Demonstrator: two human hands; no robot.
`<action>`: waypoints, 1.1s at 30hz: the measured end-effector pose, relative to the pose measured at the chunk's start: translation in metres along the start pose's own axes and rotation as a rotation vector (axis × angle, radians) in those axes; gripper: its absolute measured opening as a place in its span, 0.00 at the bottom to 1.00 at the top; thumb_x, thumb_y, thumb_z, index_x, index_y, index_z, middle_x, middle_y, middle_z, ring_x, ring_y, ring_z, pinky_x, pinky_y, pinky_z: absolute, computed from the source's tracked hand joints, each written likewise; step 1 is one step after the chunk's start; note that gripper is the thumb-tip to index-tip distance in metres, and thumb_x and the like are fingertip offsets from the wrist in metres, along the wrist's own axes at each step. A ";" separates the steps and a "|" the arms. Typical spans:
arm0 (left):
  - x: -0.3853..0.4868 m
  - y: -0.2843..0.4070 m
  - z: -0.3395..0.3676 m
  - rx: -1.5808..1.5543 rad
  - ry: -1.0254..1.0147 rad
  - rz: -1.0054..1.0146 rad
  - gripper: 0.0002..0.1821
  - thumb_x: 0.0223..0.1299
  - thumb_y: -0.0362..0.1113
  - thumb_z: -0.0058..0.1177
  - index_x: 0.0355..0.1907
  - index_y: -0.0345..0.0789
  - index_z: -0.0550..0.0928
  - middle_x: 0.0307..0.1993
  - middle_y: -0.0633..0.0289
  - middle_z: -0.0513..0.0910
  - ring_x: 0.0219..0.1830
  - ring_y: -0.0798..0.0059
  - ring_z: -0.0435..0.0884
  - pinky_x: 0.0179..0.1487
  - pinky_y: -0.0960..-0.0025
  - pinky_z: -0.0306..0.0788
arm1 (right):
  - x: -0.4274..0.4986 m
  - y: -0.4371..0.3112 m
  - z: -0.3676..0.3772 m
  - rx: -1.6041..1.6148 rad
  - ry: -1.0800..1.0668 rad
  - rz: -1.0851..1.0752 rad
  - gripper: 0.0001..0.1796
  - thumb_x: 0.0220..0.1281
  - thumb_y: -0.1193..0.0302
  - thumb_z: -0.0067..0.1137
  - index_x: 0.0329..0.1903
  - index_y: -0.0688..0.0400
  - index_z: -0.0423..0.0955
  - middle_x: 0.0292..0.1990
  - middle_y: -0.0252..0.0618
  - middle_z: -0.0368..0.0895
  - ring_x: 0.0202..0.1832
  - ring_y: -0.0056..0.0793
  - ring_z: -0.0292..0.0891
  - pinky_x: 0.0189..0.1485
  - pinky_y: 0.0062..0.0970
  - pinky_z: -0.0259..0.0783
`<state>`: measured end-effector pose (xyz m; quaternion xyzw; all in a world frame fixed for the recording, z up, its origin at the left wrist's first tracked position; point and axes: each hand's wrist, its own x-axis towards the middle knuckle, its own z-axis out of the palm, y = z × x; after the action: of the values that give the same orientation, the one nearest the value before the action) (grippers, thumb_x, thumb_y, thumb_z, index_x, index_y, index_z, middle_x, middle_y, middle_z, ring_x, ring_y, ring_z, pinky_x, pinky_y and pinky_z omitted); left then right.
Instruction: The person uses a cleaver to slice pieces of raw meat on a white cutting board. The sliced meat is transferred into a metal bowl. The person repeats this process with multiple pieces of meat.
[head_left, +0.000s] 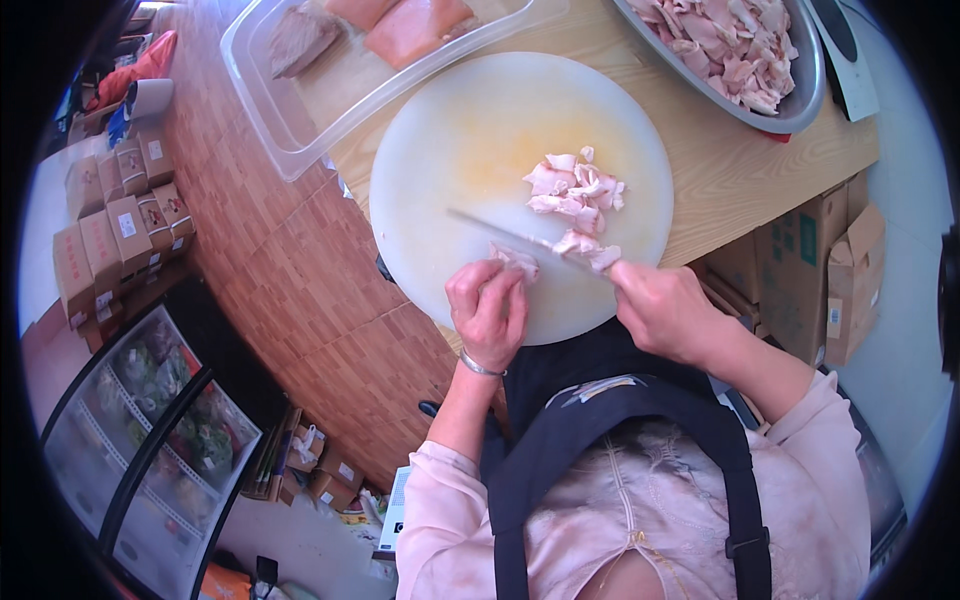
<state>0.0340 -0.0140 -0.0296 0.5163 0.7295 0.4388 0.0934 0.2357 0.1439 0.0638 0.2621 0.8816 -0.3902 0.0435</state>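
Observation:
My left hand (489, 307) presses a piece of pale meat (516, 260) onto the round white cutting board (442, 142), fingers curled over it. My right hand (664, 307) is closed round the handle of a knife (499, 227), whose handle is hidden in the fist. The thin blade points to the upper left across the board, just above the held piece. Cut pale pink meat pieces (577, 187) lie in a loose heap beyond the blade, and a few more lie beside it near my right hand.
A clear plastic tub (300, 154) with larger meat pieces (412, 34) stands at the upper left of the wooden table (720, 202). An oval metal basin (814, 82) full of cut meat stands at the upper right. Cardboard boxes (787, 262) sit below the table's right side.

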 end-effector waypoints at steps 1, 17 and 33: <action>0.000 -0.001 0.001 0.017 -0.006 0.012 0.15 0.49 0.23 0.68 0.42 0.32 0.87 0.48 0.53 0.80 0.51 0.53 0.78 0.56 0.56 0.74 | -0.003 -0.006 -0.003 -0.030 -0.030 -0.009 0.14 0.60 0.76 0.61 0.48 0.60 0.71 0.31 0.46 0.82 0.30 0.51 0.82 0.32 0.45 0.78; 0.000 -0.004 0.011 0.073 0.014 -0.026 0.21 0.52 0.33 0.70 0.51 0.31 0.85 0.49 0.50 0.78 0.49 0.49 0.76 0.55 0.52 0.72 | 0.008 -0.023 0.010 -0.068 -0.083 -0.041 0.10 0.60 0.75 0.61 0.41 0.60 0.70 0.29 0.45 0.81 0.28 0.45 0.84 0.28 0.40 0.79; -0.004 -0.004 0.014 0.059 0.019 -0.112 0.18 0.53 0.30 0.69 0.49 0.30 0.86 0.51 0.50 0.81 0.51 0.50 0.78 0.56 0.54 0.74 | 0.044 -0.026 0.020 -0.055 -0.110 -0.080 0.12 0.57 0.78 0.61 0.43 0.63 0.69 0.31 0.48 0.81 0.31 0.49 0.84 0.31 0.45 0.79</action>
<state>0.0418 -0.0097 -0.0420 0.4731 0.7708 0.4158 0.0956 0.1826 0.1343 0.0547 0.2035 0.8981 -0.3808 0.0833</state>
